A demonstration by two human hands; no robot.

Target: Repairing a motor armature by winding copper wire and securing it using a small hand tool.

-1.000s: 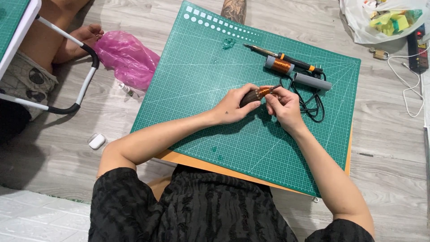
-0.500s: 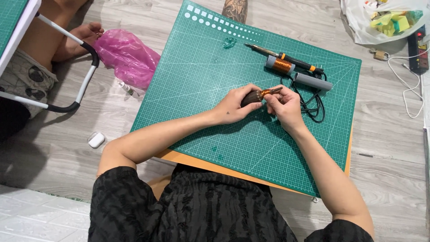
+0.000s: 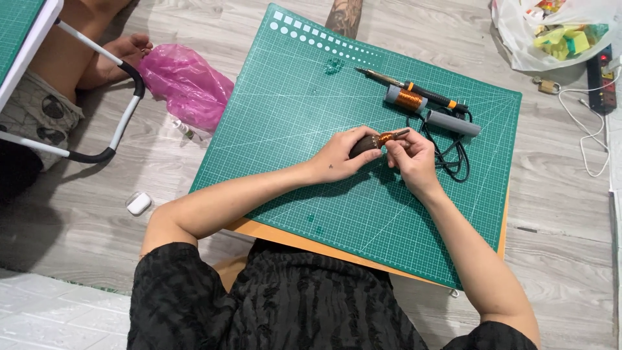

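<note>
A grey wood-plank floor (image 3: 557,214) is carrying a green cutting mat (image 3: 291,123), which is lying over an orange board (image 3: 285,236) that is showing along the mat's near edge. On the mat are lying a soldering iron (image 3: 408,85) with its black cord (image 3: 453,155), a copper wire spool (image 3: 407,98) and a grey tube (image 3: 453,122). Directly on the floor are sitting a pink plastic bag (image 3: 184,81), a small white case (image 3: 138,203), what is probably a padlock (image 3: 548,85), a power strip (image 3: 601,78) and a white bag (image 3: 557,32).
</note>
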